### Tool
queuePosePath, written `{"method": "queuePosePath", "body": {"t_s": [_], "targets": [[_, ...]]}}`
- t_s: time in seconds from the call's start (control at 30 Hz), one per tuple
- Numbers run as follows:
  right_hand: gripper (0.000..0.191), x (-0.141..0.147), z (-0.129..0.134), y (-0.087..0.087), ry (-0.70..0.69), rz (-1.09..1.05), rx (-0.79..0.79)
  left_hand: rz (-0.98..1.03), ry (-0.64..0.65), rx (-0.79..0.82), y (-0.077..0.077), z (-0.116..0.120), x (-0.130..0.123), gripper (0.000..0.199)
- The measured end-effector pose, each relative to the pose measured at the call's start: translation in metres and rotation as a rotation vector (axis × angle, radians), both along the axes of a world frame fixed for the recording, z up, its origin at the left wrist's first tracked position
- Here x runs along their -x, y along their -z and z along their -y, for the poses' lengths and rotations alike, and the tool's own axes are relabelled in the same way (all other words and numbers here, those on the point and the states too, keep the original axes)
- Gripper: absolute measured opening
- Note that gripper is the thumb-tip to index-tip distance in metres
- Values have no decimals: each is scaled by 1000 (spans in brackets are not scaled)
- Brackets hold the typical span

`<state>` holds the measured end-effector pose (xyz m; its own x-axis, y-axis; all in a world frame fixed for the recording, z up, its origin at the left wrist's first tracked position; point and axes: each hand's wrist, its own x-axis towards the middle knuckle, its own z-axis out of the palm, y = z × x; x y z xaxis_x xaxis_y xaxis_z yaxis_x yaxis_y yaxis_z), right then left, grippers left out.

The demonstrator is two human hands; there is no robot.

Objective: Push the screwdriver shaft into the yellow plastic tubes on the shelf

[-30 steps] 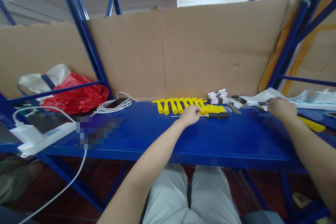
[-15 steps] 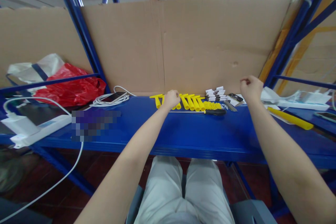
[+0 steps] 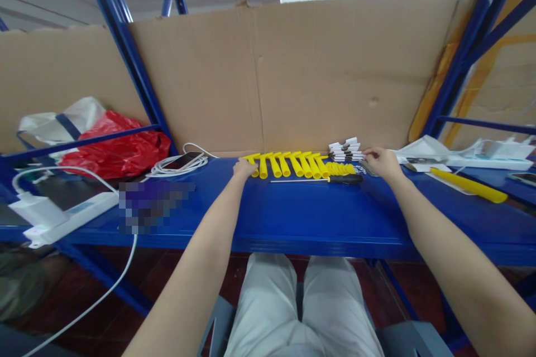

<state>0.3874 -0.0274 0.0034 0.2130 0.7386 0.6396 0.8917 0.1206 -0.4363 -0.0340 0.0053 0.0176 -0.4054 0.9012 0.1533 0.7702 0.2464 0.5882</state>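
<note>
A row of several yellow T-shaped plastic handles (image 3: 296, 164) lies along the back of the blue shelf. My left hand (image 3: 245, 168) is at the row's left end, its fingers closed around the leftmost handle and partly covering it. My right hand (image 3: 382, 162) is right of a stack of small white pieces with dark parts (image 3: 345, 150). Its fingers are drawn together, low over a flat metal piece (image 3: 368, 169); what they hold, if anything, is hidden. Between the hands are several small yellow rings (image 3: 340, 169) and a screwdriver (image 3: 345, 179) with a black handle, lying in front.
A cardboard panel (image 3: 318, 72) stands behind the blue shelf (image 3: 301, 215). To the left are a red plastic bag (image 3: 121, 145), a phone with a coiled white cable (image 3: 178, 166) and a power strip (image 3: 79, 215). At right lie a yellow tubular object (image 3: 471, 184) and another power strip (image 3: 473, 162).
My left hand has moved left along the yellow row to its end. My right hand has come down and left from above the shelf to beside the white stack.
</note>
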Motion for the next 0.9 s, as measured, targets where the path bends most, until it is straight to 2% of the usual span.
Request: {"method": "queuePosePath", "body": {"t_s": [0.07, 0.17, 0.3, 0.37, 0.47, 0.57, 0.63, 0.73, 0.9], "targets": [[31, -1, 0, 1, -5, -8, -6, 38, 1, -30, 1, -2, -1, 62], [32, -1, -2, 3, -15, -21, 7, 150, -26, -79, 0, -5, -3, 46], [31, -1, -3, 4, -58, -23, 13, 405, -40, -109, 0, -8, -6, 21], [29, -2, -3, 4, -74, -18, 11, 519, -40, -128, -1, -8, -9, 17], [27, -2, -4, 3, -88, -25, 12, 589, -35, -179, -6, -6, -17, 16], [26, -1, -4, 3, -93, -38, 20, 771, -28, -302, -17, -1, -32, 9], [26, -1, -4, 3, -96, -46, 32, 841, 18, -392, -25, 5, -43, 3], [27, 0, -3, 3, -122, -46, 29, 905, 139, -489, -36, 14, -60, 5], [27, 1, -1, 2, -106, -42, 49, 877, 262, -422, -38, 28, -81, 9]]}}
